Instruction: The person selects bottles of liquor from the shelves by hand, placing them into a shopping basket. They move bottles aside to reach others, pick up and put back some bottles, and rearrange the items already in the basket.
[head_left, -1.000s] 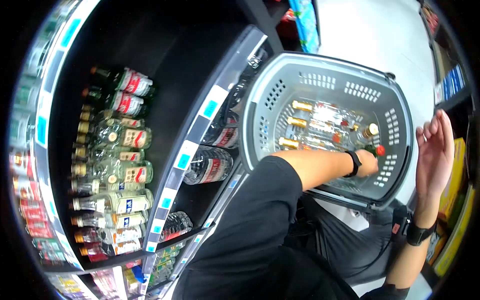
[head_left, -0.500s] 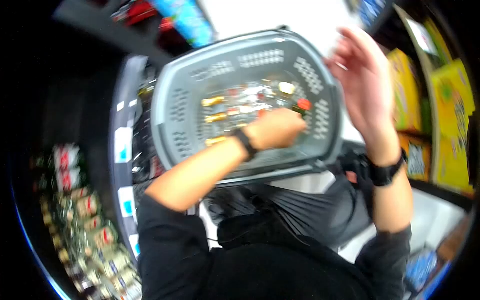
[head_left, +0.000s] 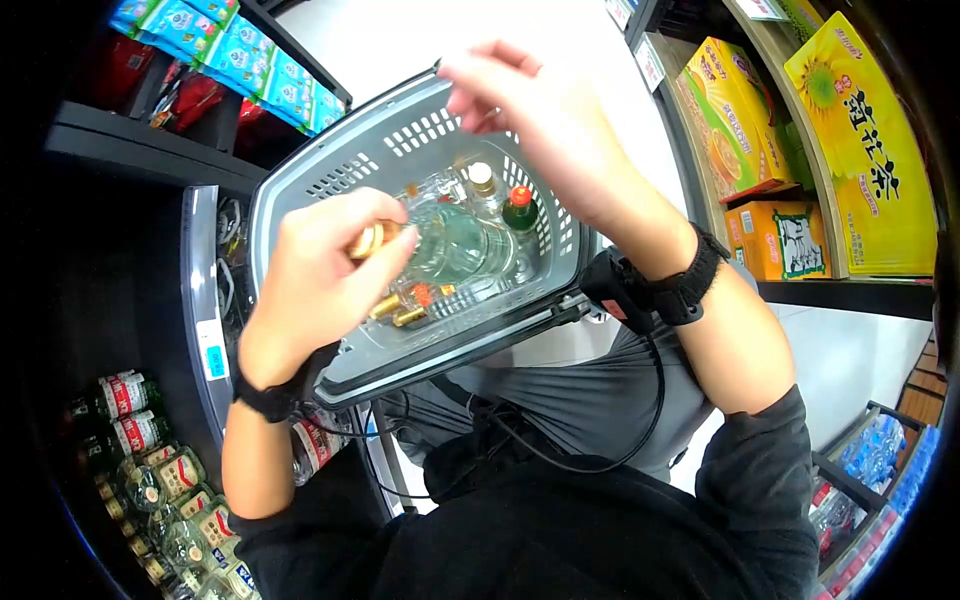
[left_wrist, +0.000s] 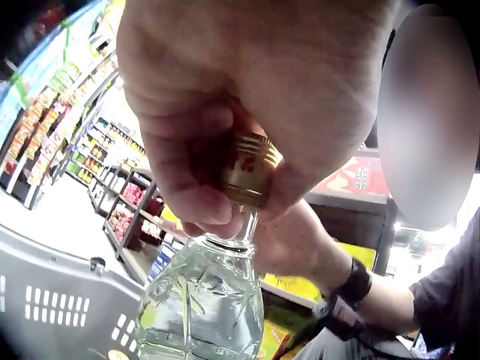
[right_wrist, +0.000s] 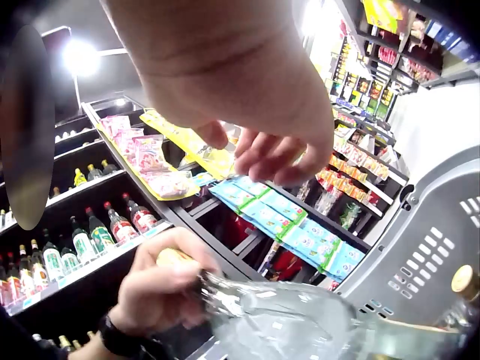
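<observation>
My left hand (head_left: 325,275) grips a clear glass bottle (head_left: 462,245) by its neck, just under the gold cap (left_wrist: 249,171). The bottle is tilted over the grey shopping basket (head_left: 375,385) in the head view, its base toward the basket's right end. Thumb and fingers wrap the cap and neck in the left wrist view. My right hand (head_left: 550,125) hovers above the far right rim, fingers loosely bent and holding nothing. Inside the basket stand a green bottle with a red cap (head_left: 520,208) and a clear bottle with a pale cap (head_left: 482,182). Gold-capped bottles (head_left: 400,310) lie partly hidden below.
A dark shelf with several bottles (head_left: 170,480) stands at the left. Blue snack packs (head_left: 250,65) hang beyond the basket. On the right, a shelf holds yellow boxes (head_left: 735,120). Cables (head_left: 640,420) run across the person's lap.
My left hand has moved from the basket's right end to its left side and now holds a bottle neck. The right hand has come in over the rim. The head view has swung right.
</observation>
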